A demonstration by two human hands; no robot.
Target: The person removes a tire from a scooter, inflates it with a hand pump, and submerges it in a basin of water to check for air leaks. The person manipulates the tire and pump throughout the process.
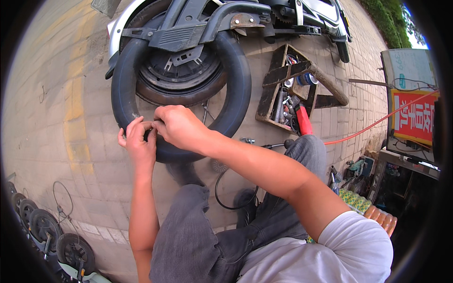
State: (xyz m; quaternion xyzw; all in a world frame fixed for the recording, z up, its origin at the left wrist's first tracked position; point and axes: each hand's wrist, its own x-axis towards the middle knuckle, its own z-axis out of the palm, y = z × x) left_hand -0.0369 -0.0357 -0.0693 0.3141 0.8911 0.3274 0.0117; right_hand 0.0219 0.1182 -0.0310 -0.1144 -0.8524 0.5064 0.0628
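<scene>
A black inflated inner tube (239, 89) with a thin blue line stands in front of a scooter wheel (181, 70). My left hand (140, 141) is at the tube's near left part, its fingers curled against the rubber and its thumb raised. A small pale mark (135, 115) shows on the tube just beyond these fingers. My right hand (181, 126) is closed in a pinch over the near part of the ring. Its fingertips meet the left hand's fingertips, and whatever lies between them is hidden.
A scooter (188, 28) lies along the far side. Right of the tube is a wooden tool box (271, 80) with tools and a red-handled tool (304, 120). A red hose (363, 132) crosses to a cabinet. A black hose (217, 188) loops by my feet; several wheels (45, 224) stand left.
</scene>
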